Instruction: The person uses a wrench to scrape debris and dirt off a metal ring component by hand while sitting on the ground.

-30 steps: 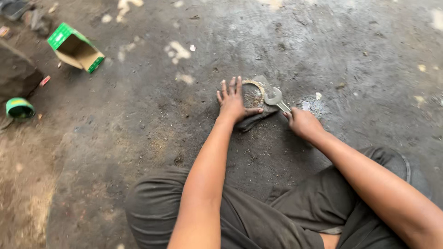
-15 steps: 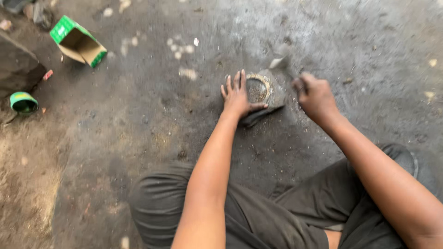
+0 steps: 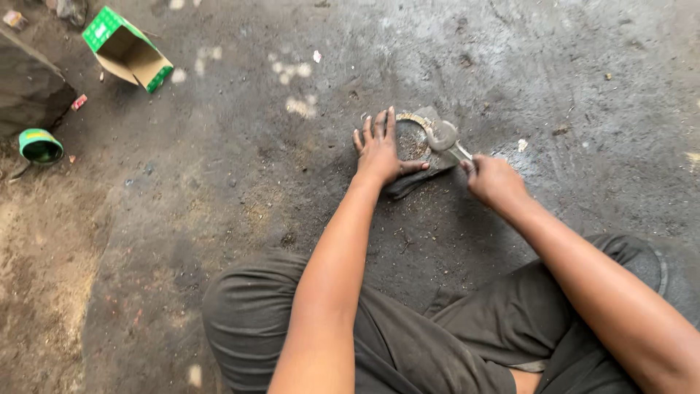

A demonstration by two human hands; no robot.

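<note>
Left hand (image 3: 379, 149) spread flat, fingers wide, pressing on the near-left edge of a metal ring (image 3: 412, 135) lying on a dark flat piece (image 3: 419, 179) on the floor (image 3: 219, 182). Right hand (image 3: 492, 181) closed around the handle of a wrench (image 3: 445, 138), its round head resting on the ring's right side, just beside the left thumb.

To do this well, probably best: keep the left palm firm so the ring cannot skid, keep fingers clear of the wrench head, strike or pry in short controlled moves, hold the handle low for leverage.

Further out: bent knees in dark trousers (image 3: 379, 343) near the bottom edge; scattered pale flecks on the grey floor beyond the ring. Far left, an open green-and-white carton (image 3: 127, 47) lying on its side, a small green tin (image 3: 40, 144) lower down, a dark stone block (image 3: 29, 87) between them at the edge.

Against half a second earlier: right hand then raised and blurred, away from the ring; now down, wrench head on the ring. Left hand in much the same spot.
</note>
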